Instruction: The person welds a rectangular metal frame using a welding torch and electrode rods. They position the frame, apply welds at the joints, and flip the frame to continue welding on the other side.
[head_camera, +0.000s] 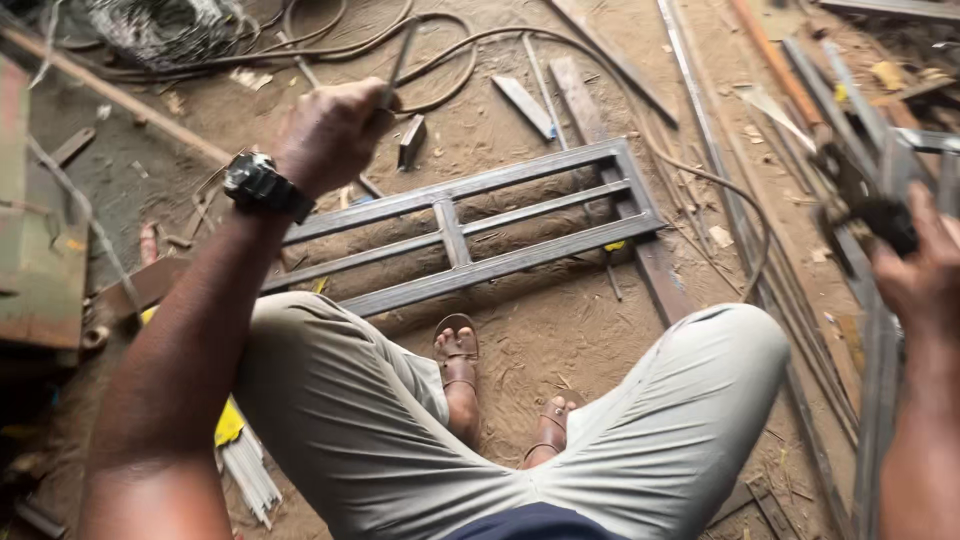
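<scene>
I am seated over a dirt floor, knees apart, sandalled feet below. My left hand (330, 130), with a black wristwatch, is raised and closed around a thin dark metal rod (400, 62) that sticks up and to the right. My right hand (925, 275) at the right edge grips a dark, blurred tool (860, 205); its exact kind is unclear. A welded grey steel frame (470, 225) with crossbars lies on the ground ahead of my feet, between the two hands.
Long steel bars and angle sections (700, 130) lie to the right. Cables (450, 60) loop across the far floor. A rusty metal box (35, 250) stands at the left. A bundle of pale rods with yellow wrap (245, 465) lies by my left leg.
</scene>
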